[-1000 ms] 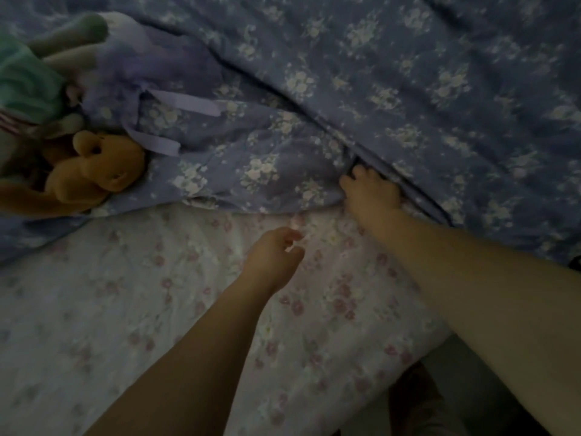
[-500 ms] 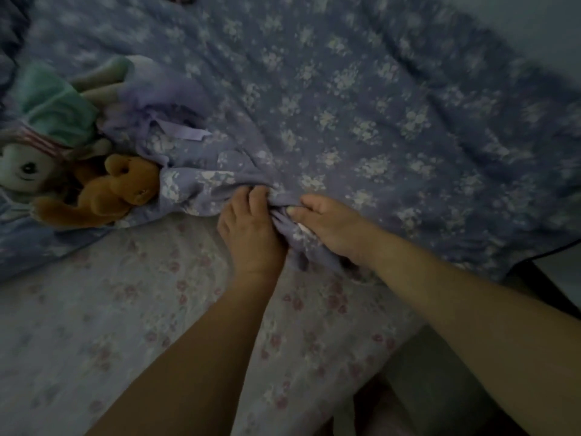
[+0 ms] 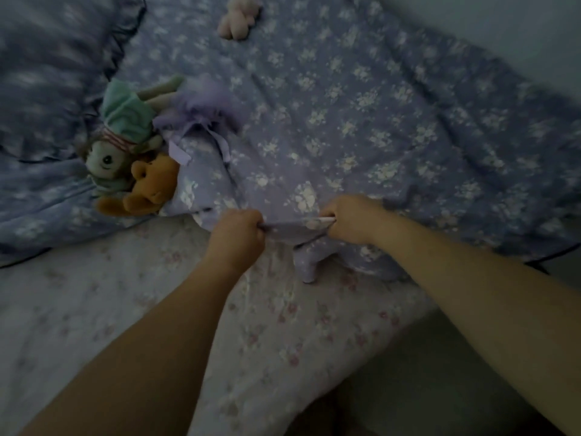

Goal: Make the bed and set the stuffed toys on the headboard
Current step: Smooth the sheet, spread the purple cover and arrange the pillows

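- The left hand and right hand each have fingers curled tight around the near edge of the duvet, a short stretch of hem pulled taut between them.
- The duvet, blue with pale flowers, spreads away from the fingers across the bed; nearer lies the bare sheet, white with pink sprigs.
- Left of the hands a teddy and a doll lie touching on the duvet.
- A pink toy sits far off, a pillow at far left.
- The room is dim.

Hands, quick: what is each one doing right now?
Left hand: closed, gripping the edge of the blue floral duvet.
Right hand: closed, gripping the same duvet edge a little further along.
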Demonstrator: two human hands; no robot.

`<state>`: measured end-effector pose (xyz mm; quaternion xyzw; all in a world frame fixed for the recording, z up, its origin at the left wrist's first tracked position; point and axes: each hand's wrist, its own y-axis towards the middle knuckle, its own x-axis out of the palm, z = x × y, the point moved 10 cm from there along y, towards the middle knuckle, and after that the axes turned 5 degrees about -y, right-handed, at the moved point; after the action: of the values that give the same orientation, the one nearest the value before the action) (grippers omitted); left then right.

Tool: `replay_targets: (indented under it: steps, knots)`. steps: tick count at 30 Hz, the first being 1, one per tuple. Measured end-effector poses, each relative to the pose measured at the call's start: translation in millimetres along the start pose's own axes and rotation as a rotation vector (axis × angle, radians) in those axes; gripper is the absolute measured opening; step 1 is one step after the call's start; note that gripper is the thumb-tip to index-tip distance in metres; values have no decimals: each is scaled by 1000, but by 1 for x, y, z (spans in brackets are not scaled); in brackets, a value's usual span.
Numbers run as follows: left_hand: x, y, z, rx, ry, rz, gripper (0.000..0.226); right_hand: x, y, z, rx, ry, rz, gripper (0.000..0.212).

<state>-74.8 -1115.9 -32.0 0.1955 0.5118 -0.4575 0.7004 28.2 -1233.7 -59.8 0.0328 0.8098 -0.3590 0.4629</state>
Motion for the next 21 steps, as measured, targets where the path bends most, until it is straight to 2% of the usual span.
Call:
replay_targets:
  steps: [3,5,7,11,13,17,21]
  knots:
    - [3,-12,-11,-87,14,-92,19,5,-5,-11,-37,44,10,10]
    - [-3,-14,-14,-76,-39,-91,21,5,-3,-11,-33,85,36,9]
    - [-5,-15,-15,-49,-147,-71,23,8,2,-1,15,23,30,14]
    - [12,-21,-41,-104,-228,-122,37,27,8,35,142,-248,-160,24]
    - [18,-20,-72,-188,-258,-130,39,30,16,35,175,-230,-192,37]
    - [9,-6,-131,-294,-340,-91,36,3,58,-17,145,-37,72,43]
    - [-9,7,-184,-387,-395,-67,36,-2,109,-117,-59,33,144,46]
